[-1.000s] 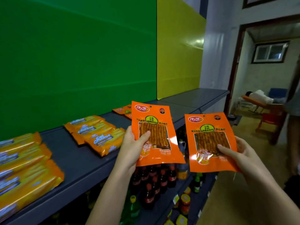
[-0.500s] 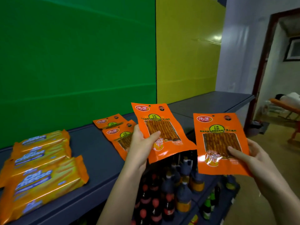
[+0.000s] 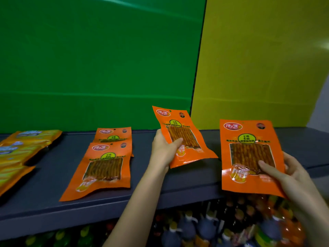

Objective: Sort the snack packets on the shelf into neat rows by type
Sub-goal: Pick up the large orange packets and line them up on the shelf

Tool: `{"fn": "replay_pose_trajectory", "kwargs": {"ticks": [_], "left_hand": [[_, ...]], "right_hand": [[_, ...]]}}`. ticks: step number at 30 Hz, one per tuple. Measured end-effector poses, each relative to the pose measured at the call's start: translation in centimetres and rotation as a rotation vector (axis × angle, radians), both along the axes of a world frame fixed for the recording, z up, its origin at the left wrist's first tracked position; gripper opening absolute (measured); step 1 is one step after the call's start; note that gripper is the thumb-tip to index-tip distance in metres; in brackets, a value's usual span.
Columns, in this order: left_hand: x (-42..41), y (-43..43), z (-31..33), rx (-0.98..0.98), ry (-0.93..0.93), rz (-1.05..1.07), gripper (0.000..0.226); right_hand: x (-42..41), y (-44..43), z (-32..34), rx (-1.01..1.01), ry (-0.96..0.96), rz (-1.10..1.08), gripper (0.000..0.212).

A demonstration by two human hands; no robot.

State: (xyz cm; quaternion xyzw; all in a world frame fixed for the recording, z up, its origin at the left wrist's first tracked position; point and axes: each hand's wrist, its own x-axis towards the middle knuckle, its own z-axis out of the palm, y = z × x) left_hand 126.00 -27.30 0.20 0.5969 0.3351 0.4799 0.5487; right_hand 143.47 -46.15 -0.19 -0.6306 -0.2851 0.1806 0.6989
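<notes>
At the far left of the shelf (image 3: 44,193) the yellow packets (image 3: 26,145) lie grouped. Beside them two orange packets (image 3: 105,168) overlap in a row. Your left hand (image 3: 164,150) pinches a third orange packet (image 3: 181,138) over the shelf, probably to continue this row. Your right hand (image 3: 284,173) grips the fourth packet (image 3: 249,154), waiting. Below stand bottles (image 3: 204,227).

On the shelf (image 3: 160,189) two flat packets (image 3: 101,168) lie one before the other, overlapping, with the long packets (image 3: 23,148) to their left. To their right each hand holds one packet above the shelf; bottles (image 3: 204,229) stand below.
</notes>
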Motion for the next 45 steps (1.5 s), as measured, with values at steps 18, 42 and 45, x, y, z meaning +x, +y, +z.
{"fn": "replay_pose_trajectory", "kwargs": {"ticks": [18,42,45], "left_hand": [[6.0,7.2,-1.9,0.054,0.869,0.46,0.045],[-2.1,0.9,1.1,0.691,1.38,0.646,0.034],[-4.7,0.1,0.8,0.742,1.354,0.685,0.035]], "right_hand": [[3.4,8.4,-3.1,-0.136,-0.115,0.378,0.048],[-2.2,10.8,-3.3,-0.585,-0.781,0.213,0.046],[-2.3,10.6,-3.0,-0.706,-0.953,0.139,0.055]]}}
